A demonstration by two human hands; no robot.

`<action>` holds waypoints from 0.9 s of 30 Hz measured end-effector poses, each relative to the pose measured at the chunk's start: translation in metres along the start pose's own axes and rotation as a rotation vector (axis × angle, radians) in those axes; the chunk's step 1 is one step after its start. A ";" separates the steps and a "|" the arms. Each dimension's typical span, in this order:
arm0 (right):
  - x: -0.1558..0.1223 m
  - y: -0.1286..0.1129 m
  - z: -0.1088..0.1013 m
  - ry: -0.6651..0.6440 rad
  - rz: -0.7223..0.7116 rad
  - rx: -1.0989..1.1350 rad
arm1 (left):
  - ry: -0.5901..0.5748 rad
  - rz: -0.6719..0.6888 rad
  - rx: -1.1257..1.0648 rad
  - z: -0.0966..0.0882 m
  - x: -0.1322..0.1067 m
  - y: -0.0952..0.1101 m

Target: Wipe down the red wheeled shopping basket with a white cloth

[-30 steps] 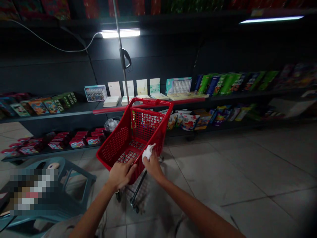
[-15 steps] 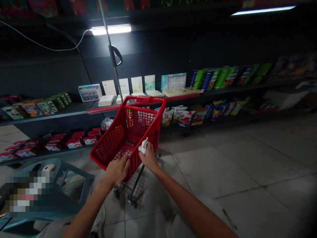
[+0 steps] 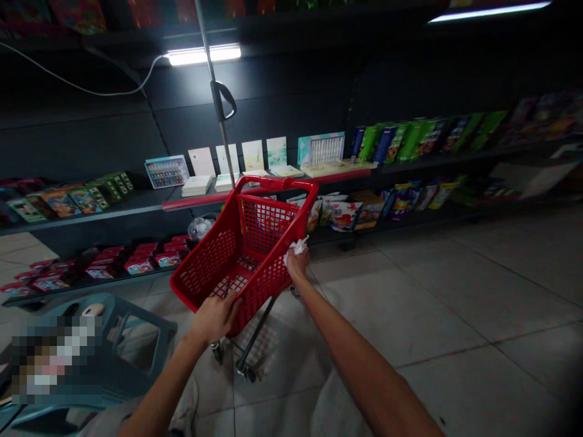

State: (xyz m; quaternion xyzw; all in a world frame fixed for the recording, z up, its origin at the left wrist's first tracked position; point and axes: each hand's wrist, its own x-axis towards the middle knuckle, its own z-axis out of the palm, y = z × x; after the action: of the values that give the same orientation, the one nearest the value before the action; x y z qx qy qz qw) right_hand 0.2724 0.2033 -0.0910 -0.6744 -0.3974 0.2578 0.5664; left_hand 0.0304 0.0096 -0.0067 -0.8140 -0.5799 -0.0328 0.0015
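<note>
A red plastic shopping cart (image 3: 204, 263) with lattice walls stands in front of me, angled, its basket tilted up toward the handle. My left hand (image 3: 214, 318) is closed over the near rim of the basket, thumb on the outer side. My right hand (image 3: 299, 264) holds a crumpled white tissue (image 3: 298, 246) against the outside of the cart's right wall, nearer the handle end. Its fingers are partly hidden by the tissue. A metal pole (image 3: 218, 100) with a black grip rises at the cart's far end.
Behind the cart runs a dark shelf (image 3: 136, 197) with booklets, boxes and green and blue bags. Red packs (image 3: 141, 258) lie on the lower shelf. At left stands a blue-grey plastic stool (image 3: 164, 334) with things on it. Grey floor tiles (image 3: 410, 291) spread to the right.
My right hand with the tissue has slid along the cart's side, away from me and right. The cart and pole have shifted slightly right. My left hand stays on the rim.
</note>
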 end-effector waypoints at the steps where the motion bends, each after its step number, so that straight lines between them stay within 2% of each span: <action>1: -0.002 0.002 0.000 -0.006 0.050 0.008 | 0.001 -0.004 0.003 0.000 0.000 0.000; 3: -0.006 0.004 -0.001 -0.016 0.117 0.058 | -0.007 -0.021 0.004 -0.001 0.002 0.002; 6: -0.016 0.000 -0.003 -0.036 0.058 0.128 | -0.023 -0.039 0.002 -0.004 0.004 0.005; 9: -0.042 -0.009 -0.003 -0.096 0.059 0.121 | -0.013 -0.047 -0.007 -0.007 0.006 0.007; 11: -0.075 -0.016 -0.004 -0.124 0.011 0.100 | -0.010 -0.051 -0.021 -0.008 0.006 0.007; 13: -0.118 -0.020 -0.007 -0.185 -0.160 0.121 | -0.011 -0.058 -0.036 -0.008 0.007 0.006; 17: -0.208 -0.022 -0.021 -0.440 -0.417 0.172 | -0.012 -0.067 -0.072 -0.007 0.007 0.003; 19: -0.232 -0.025 -0.030 -0.572 -0.518 0.146 | -0.022 -0.069 -0.084 -0.007 0.006 0.000; 21: -0.233 -0.030 -0.037 -0.639 -0.613 0.087 | -0.028 -0.069 -0.084 -0.008 0.004 -0.003; 23: -0.213 -0.036 -0.043 -0.618 -0.695 0.026 | -0.021 -0.066 -0.084 -0.010 0.002 -0.006; 25: -0.180 -0.040 -0.045 -0.526 -0.730 -0.010 | -0.007 -0.054 -0.085 -0.012 0.000 -0.007; 27: -0.146 -0.041 -0.045 -0.386 -0.686 -0.026 | -0.003 -0.042 -0.081 -0.015 -0.002 -0.008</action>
State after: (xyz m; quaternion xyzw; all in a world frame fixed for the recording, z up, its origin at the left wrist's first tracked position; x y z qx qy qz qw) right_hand 0.2183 0.0592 -0.0562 -0.4487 -0.7021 0.1708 0.5258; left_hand 0.0218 0.0100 0.0080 -0.8010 -0.5952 -0.0551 -0.0328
